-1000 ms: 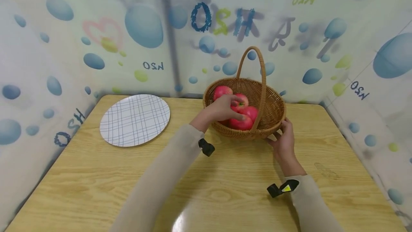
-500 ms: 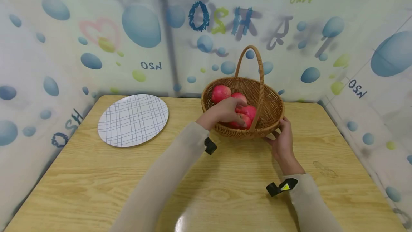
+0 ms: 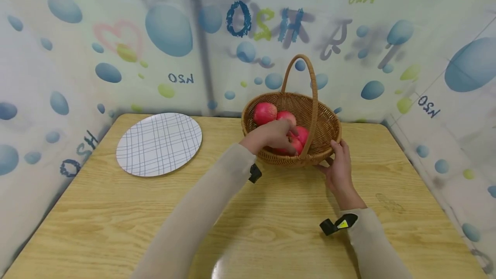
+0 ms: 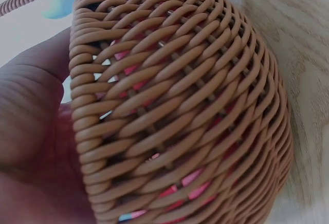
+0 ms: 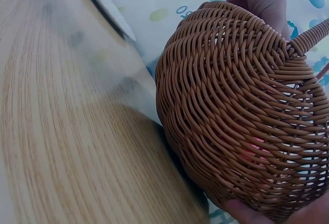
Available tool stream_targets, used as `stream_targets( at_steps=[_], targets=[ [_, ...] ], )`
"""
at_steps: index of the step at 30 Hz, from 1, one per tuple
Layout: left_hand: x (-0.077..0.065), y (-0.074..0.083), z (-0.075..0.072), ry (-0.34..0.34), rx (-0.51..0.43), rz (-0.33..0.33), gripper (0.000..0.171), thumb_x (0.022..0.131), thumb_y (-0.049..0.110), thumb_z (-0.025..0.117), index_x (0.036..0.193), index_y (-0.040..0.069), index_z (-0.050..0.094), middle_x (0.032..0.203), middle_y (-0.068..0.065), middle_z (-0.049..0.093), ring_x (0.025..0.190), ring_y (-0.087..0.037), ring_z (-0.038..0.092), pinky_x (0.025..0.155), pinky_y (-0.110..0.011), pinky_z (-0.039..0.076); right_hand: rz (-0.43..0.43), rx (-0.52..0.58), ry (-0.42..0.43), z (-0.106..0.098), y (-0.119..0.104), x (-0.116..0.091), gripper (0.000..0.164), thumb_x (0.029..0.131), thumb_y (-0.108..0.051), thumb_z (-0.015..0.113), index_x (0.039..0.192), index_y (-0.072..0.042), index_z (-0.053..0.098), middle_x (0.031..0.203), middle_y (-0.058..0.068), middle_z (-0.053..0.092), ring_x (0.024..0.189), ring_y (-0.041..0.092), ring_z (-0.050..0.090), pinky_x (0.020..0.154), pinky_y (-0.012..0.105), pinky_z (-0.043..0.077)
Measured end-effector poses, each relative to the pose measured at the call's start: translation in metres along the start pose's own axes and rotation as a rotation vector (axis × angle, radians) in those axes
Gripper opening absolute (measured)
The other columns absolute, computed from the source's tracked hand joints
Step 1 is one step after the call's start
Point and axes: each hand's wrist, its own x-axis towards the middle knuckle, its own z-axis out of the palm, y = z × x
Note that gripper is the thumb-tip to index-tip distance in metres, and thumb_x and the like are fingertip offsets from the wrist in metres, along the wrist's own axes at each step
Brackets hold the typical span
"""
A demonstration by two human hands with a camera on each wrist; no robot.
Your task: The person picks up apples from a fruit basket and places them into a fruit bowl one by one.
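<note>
Left hand [image 3: 272, 135] was down inside the wicker basket [image 3: 327, 132], grasping the front apple [image 3: 296, 144], thumb on the near side, fingers on the far side. Couldn't tell if that apple was clear of the others. Right hand [image 3: 339, 170] gripped the basket's right end: fingers up on the rim, thumb low against the outside.

Apples: four red ones visible, all in the left half of the basket, bunched together. Far-left apple [image 3: 265, 113] showed most; the other three were partly covered by the left hand or each other. Red also showed through the weave in both wrist views.

Basket was at the back of the table [image 3: 267, 231], right of centre, arched handle [image 3: 314, 98] up. Couldn't tell if its base sat fully flat.

Plate [image 3: 159, 144], oval, white with blue grid lines, lay back left, well apart from the basket. Patterned backdrop [image 3: 147, 81] behind, blue dots and lettering.
</note>
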Motion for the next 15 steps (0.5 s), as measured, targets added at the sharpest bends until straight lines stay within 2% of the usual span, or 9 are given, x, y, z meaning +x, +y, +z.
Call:
stream_targets(
  at_steps=[4, 11, 15],
  targets=[
    [0.0031, -0.0010, 0.0003, -0.005, 0.051, 0.013, 0.052, 0.088, 0.028, 0.079, 0.134, 0.012, 0.063, 0.118, 0.001, 0.064, 0.100, -0.013, 0.055, 0.091, -0.026, 0.050, -0.006, -0.004, -0.003, -0.0004, 0.0000, -0.0001, 0.060, 0.108, -0.041, 0.035, 0.162, -0.032, 0.010, 0.170, 0.005, 0.006, 0.154, 0.038, 0.021, 0.117, 0.066, 0.029],
    [0.0067, 0.0003, 0.0027, 0.026, 0.077, 0.005, 0.042, 0.085, 0.026, 0.080, 0.123, 0.012, 0.069, 0.080, 0.006, 0.056, 0.077, -0.010, 0.048, 0.068, -0.023, 0.041, 0.008, 0.019, -0.004, -0.0005, -0.0018, -0.0006, 0.061, 0.108, -0.042, 0.034, 0.162, -0.033, 0.009, 0.170, 0.003, 0.004, 0.155, 0.037, 0.019, 0.119, 0.065, 0.028],
    [0.0064, 0.0015, 0.0025, 0.050, 0.111, -0.009, 0.041, 0.084, 0.029, 0.079, 0.122, 0.015, 0.070, 0.082, 0.007, 0.061, 0.079, -0.009, 0.052, 0.068, -0.022, 0.042, 0.015, 0.022, -0.002, -0.0004, -0.0021, -0.0006, 0.061, 0.108, -0.042, 0.033, 0.162, -0.034, 0.008, 0.170, 0.003, 0.003, 0.155, 0.037, 0.019, 0.119, 0.065, 0.028]
  ],
)
